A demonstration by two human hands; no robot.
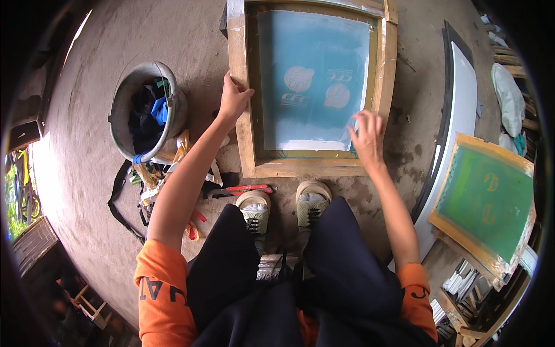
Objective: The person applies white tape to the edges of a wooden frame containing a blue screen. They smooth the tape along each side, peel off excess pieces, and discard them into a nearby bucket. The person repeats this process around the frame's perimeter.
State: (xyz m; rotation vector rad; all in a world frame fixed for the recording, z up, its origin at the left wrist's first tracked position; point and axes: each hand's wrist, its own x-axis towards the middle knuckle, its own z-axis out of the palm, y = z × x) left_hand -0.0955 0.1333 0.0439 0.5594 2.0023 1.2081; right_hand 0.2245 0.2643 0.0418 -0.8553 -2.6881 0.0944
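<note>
Flat on floor (92,115), just ahead of feet: screen frame (243,115), wooden border, teal mesh (315,69) with pale round and lettered stencil marks. Left hand (233,101) gripping frame's left rail, fingers curled over edge. Right hand (367,134) on mesh near lower right corner, fingers spread wide, holding nothing visible. Step judged: steadying frame while wiping or smoothing mesh; next move likely needs even pressure, left grip kept firm. Red-handled tool (245,189) beside left shoe. Metal bucket (147,110) of dark and blue rags to left. Second frame (485,202), green mesh, yellow marks, leaning at right against white board (459,110).
</note>
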